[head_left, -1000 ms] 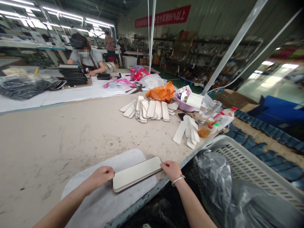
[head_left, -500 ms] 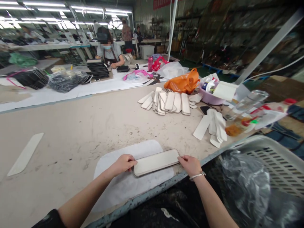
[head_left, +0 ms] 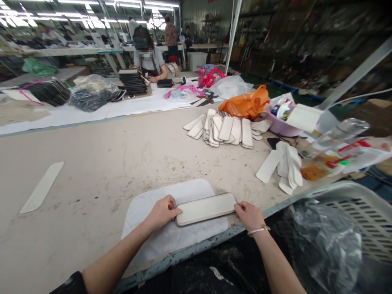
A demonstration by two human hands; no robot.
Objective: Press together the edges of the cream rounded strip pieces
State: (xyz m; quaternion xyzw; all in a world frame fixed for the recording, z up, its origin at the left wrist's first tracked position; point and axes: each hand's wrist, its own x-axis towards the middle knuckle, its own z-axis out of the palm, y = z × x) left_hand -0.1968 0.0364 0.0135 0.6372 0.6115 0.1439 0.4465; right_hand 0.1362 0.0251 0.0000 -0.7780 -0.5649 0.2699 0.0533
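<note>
A long off-white panel with rounded corners and a dark edge [head_left: 208,209] lies level between my hands, over a white sheet [head_left: 147,245] on the table. My left hand [head_left: 163,210] pinches its left end between thumb and fingers. At the opposite end, my right hand [head_left: 249,214], with a bracelet at the wrist, grips the corner. The fingertips under the panel are hidden. A pile of similar white panels [head_left: 226,130] lies farther back, and a smaller stack of plain white strips [head_left: 288,163] is to the right.
A single white strip [head_left: 43,188] lies at left. Along the right stand an orange bag [head_left: 246,103], a lilac basin [head_left: 280,126] and a clear bottle [head_left: 343,132]. A grey plastic basket [head_left: 352,192] sits beside the table edge. Across the table a person [head_left: 150,61] works.
The view has shifted slightly, so most things appear farther right. Both hands keep hold of the panel's ends; the left fingers have curled up a little.
</note>
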